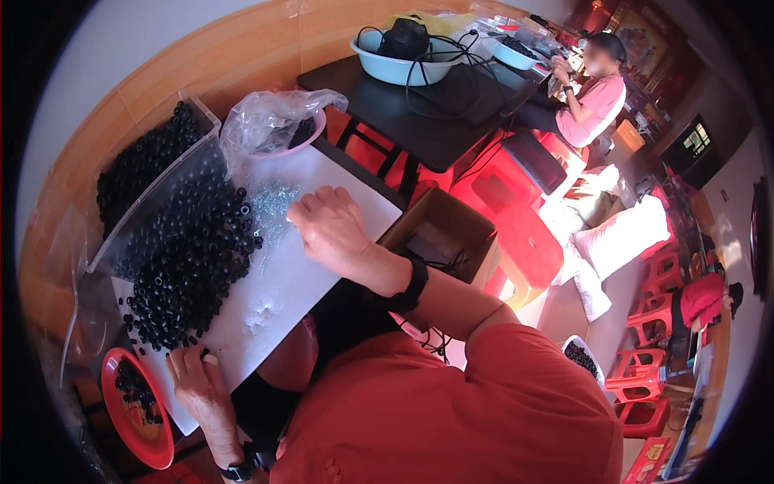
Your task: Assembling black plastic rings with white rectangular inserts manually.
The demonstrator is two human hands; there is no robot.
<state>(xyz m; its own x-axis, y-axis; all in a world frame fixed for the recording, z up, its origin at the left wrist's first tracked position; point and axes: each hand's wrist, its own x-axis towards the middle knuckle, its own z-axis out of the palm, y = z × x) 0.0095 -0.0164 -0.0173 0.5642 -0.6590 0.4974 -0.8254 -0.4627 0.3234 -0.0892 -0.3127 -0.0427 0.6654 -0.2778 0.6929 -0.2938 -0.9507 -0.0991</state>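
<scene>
A heap of small black ring-shaped parts [181,278] is spread over a white board [302,282] before me. At the heap's near edge is my left hand [200,387], its fingers bent and drawn together; a pale band or piece shows by its thumb. Beyond it, my right hand [332,230] is closed in a pinch over the board, right of a scatter of tiny clear bluish pieces [274,202]. What either hand's fingertips hold is too small or hidden. A little patch of whitish bits [260,317] lies nearer my body on the board.
Left of the heap stands a clear plastic bin [214,125] of black parts; a red bowl [113,419] sits near my left hand. Plastic bag [270,121] covers a pink bowl. Beyond are a cardboard box [439,214], black table [339,79], blue basin [403,73], red stools and a seated person [597,105].
</scene>
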